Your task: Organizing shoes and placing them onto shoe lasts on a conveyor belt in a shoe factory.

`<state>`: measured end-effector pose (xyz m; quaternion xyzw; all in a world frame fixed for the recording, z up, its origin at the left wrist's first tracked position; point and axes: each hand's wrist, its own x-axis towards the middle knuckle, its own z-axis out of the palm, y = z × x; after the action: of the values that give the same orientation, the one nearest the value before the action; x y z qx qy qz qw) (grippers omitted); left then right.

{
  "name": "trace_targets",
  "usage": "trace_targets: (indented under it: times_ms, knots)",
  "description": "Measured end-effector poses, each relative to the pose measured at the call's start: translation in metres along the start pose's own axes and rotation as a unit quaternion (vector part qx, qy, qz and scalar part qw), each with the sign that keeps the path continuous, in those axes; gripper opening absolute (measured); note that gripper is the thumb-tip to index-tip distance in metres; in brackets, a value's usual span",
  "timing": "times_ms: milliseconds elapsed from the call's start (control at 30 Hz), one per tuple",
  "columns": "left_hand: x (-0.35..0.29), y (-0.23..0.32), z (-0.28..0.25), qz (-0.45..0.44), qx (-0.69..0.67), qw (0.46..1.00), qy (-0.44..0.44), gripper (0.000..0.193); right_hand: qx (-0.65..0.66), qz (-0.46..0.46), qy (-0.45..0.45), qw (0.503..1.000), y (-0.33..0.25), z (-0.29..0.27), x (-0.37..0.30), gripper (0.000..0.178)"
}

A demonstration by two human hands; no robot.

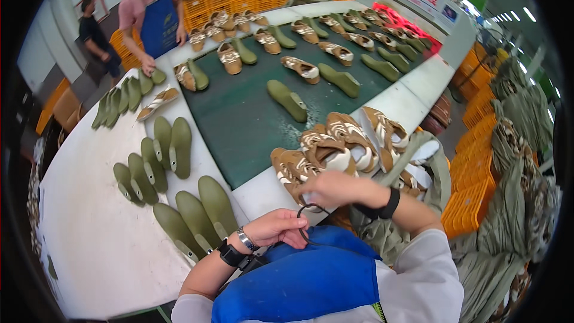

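- A thin black cord (306, 227) loops at the white table's (89, 245) near edge, its long axis roughly upright, just before the blue apron (299, 281).
- The left hand (278, 227) pinches its lower left side.
- The right hand (335, 188), fingers closed, grips the loop's top, beside a pile of brown shoes (335, 149).

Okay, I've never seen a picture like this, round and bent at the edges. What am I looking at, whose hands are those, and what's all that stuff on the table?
A wide-lens camera worn on a person's head looks down, which bends the edges. The two hands at the bottom are the wearer's own. The left hand and right hand hold a thin dark loop between them. Beside them lies a pile of brown-and-white shoe uppers. Green foot-shaped forms lie on the white table, and more forms and shoes ride the dark green belt. Another person works at the far end.
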<state>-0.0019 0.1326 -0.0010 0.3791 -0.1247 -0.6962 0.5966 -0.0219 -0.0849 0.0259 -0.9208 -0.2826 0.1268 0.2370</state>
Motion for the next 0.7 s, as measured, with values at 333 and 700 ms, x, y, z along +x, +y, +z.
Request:
trace_targets:
  times_ms: [333, 700]
  knots:
    - [-0.023, -0.005, -0.01, 0.086, 0.463, 0.875, 0.111, 0.021, -0.186, 0.058, -0.228, 0.954, 0.021, 0.065, -0.011, 0.038]
    - [-0.026, -0.01, -0.029, 0.152, 0.387, 0.907, -0.066, 0.023, -0.169, 0.062, -0.035, 0.983, 0.013, 0.06, 0.008, 0.02]
